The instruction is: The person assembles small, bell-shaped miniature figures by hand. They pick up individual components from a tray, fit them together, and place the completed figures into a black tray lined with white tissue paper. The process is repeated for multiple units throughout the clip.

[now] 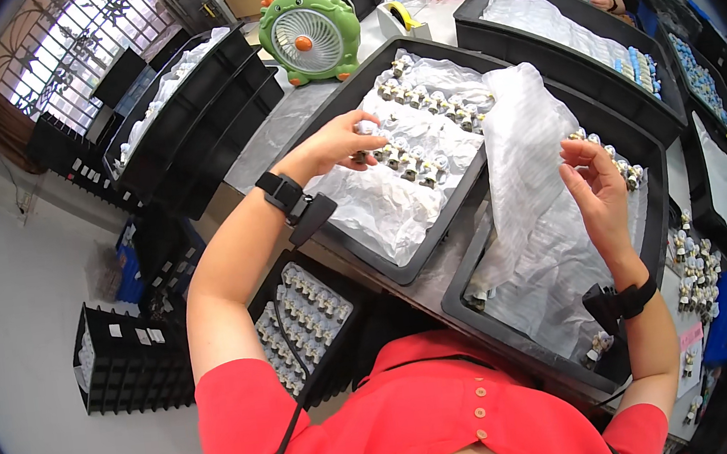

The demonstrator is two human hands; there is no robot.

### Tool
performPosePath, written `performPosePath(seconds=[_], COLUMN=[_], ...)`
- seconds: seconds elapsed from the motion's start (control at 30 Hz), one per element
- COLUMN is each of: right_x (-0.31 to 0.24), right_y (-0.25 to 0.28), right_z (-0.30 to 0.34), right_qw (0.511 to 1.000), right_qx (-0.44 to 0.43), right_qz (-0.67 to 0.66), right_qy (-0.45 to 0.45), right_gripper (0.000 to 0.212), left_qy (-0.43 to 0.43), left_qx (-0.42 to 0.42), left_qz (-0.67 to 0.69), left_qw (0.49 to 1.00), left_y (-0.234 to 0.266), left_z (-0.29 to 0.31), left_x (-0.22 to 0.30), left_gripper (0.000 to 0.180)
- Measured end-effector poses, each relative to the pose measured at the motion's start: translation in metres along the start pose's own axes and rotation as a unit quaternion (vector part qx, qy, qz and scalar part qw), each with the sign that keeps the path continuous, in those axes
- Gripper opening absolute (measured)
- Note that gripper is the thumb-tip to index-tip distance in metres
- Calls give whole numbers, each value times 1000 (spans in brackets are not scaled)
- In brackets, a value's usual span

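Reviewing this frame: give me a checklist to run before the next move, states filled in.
1. Left hand gripping one of the small white-topped pieces in the left black rectangular plastic tray: cannot tell.
2. Right hand empty: ok; nothing visible in its grasp.
3. Crinkled white sheet wholly inside the right black rectangular plastic tray: not ok; it drapes over the rim.
4. Green animal-shaped plastic fan upright: ok.
5. Black wrist straps around both wrists: ok.

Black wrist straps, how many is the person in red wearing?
2: left strap at the wrist of the left hand, near rowed small parts; right strap at the wrist of the right hand. No others show.
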State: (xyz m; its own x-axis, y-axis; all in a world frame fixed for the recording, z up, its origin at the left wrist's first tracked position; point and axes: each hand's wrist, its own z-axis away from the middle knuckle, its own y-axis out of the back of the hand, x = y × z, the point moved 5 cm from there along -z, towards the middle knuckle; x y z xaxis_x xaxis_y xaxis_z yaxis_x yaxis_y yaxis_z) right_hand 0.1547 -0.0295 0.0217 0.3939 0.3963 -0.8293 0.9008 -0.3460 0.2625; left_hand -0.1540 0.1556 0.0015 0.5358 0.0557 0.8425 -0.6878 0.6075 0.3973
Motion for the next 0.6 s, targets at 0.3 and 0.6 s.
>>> performPosePath(seconds=[0.3, 0.6], right_x=[6, -2], right_y=[3, 6], right_z=[-2, -5], right_qw=[1000, 1000], right_qx=[-6, 5], right_qz=[-13, 13], right_qy=[-16, -6], right_gripper=[20, 16], left_qy=[-193, -117], left_qx=[-15, -108], left_qz=[-329, -240], left_qw=[924, 958], left_y=[-101, -106], left_z=[-40, -57], left_x=[28, 17], left_gripper=[44, 44])
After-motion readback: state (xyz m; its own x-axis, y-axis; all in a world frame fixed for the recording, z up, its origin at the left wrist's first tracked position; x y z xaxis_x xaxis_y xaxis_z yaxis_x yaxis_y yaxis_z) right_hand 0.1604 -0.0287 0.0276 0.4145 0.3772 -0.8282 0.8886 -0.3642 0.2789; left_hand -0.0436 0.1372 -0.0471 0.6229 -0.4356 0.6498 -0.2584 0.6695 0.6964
